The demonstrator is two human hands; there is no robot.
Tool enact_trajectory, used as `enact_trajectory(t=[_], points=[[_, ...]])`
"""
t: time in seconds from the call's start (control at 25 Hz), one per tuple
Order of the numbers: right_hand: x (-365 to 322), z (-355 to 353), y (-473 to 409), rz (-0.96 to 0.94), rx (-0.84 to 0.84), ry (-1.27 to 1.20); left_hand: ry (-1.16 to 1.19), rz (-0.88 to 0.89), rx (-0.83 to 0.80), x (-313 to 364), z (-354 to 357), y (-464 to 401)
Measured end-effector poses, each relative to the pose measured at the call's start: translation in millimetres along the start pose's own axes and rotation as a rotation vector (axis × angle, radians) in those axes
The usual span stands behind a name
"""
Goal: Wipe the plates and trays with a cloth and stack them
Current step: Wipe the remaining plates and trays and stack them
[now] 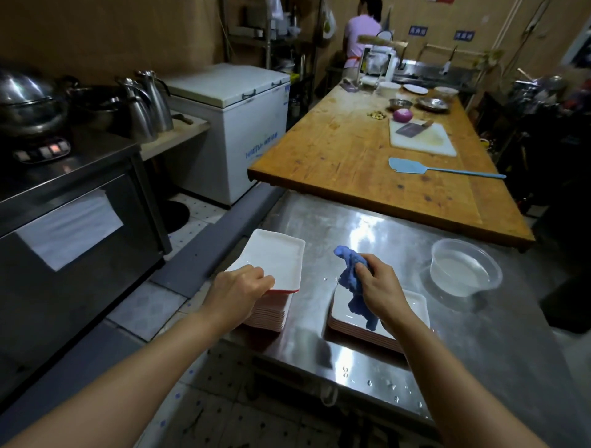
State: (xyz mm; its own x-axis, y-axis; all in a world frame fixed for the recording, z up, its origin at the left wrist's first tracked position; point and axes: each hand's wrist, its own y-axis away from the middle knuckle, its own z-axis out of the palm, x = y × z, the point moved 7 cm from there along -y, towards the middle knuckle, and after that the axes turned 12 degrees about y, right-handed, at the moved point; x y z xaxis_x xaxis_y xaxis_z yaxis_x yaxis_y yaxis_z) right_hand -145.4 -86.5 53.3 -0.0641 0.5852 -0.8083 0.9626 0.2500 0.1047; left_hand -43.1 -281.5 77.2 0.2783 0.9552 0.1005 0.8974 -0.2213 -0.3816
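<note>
Steel counter [399, 243]; left hand [238, 289] grips white tray [275, 259]; right hand [380, 284] clutches blue cloth [351, 278].

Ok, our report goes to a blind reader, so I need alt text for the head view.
The left hand lifts the top tray off a tall stack while the right hand grips a blue cloth above a shorter stack, on a steel counter beside a clear bowl.

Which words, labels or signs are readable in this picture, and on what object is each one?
Blue lettering on the white chest freezer: too blurred to read.
Two blue wall signs with white characters: too small to read.
Red sign at the top edge: cut off, unreadable.
</note>
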Motion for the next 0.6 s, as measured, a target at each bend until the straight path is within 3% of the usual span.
enact_trajectory(t=[0.6], points=[[22.8, 2.7, -2.8, 0.052, 0.08, -0.027, 0.032, -0.019, -0.046, -26.5, 61.0, 26.0]])
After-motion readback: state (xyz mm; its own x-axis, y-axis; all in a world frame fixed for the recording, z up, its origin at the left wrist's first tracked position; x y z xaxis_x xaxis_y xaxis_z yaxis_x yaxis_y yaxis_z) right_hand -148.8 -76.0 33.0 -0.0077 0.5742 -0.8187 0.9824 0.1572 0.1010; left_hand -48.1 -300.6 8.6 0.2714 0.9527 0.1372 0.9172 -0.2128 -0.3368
